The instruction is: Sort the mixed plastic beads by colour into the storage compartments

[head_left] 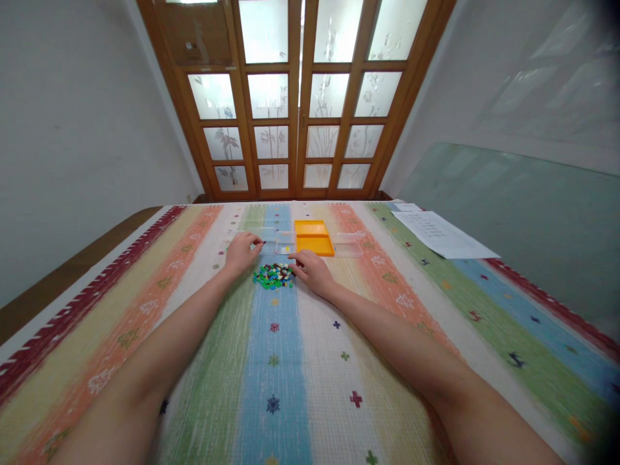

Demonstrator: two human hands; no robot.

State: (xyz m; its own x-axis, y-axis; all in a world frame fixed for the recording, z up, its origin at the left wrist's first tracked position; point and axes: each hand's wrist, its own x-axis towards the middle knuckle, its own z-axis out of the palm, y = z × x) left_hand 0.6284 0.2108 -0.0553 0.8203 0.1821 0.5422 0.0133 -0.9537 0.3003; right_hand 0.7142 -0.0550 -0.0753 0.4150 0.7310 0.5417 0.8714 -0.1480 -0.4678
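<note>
lying crosswise between hands [242,253] [314,272], pile of pieces [274,276]

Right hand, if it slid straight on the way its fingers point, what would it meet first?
Most likely the pile of small coloured pieces: the right hand points leftward at it, fingertips at its edge. Whether they touch is unclear.

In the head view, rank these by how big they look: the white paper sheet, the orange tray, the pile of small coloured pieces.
1. white paper sheet: clearly largest.
2. orange tray and pile of small coloured pieces: they look about alike. The pile lies nearer the camera, so I leave them unranked.
</note>
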